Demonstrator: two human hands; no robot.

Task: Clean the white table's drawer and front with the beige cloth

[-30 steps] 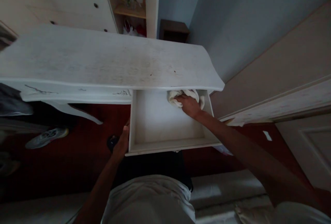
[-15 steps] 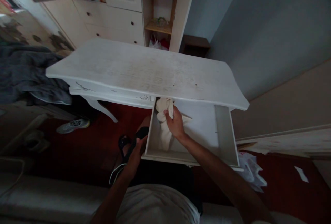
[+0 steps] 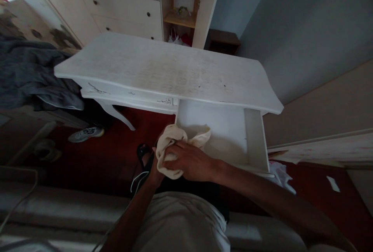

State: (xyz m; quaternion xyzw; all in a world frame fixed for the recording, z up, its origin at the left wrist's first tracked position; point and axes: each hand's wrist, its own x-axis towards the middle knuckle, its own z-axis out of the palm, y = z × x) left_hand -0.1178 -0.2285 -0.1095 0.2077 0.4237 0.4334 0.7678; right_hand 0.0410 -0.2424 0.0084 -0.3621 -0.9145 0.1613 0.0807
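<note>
A bunched cream cloth (image 3: 171,133) is gripped in my right hand (image 3: 189,160), over the front left corner of the pulled-out drawer (image 3: 215,118). One loose end of it trails to the right above the drawer floor. My left hand (image 3: 156,172) is close against the cloth's lower left side, by the drawer's front left corner. The cloth covers its fingers, so their pose cannot be made out. The drawer belongs to a white desk (image 3: 122,58) with dark smudges on its top.
Behind the desk stands a white cabinet (image 3: 128,13) with an open door. Dark grey fabric (image 3: 32,73) hangs at the left. A sneaker (image 3: 86,134) lies on the red floor, and a plastic bag (image 3: 282,176) sits right of the drawer.
My right hand has brought the cloth from inside the drawer's left side toward me, over its front left corner. My left hand now meets the cloth there.
</note>
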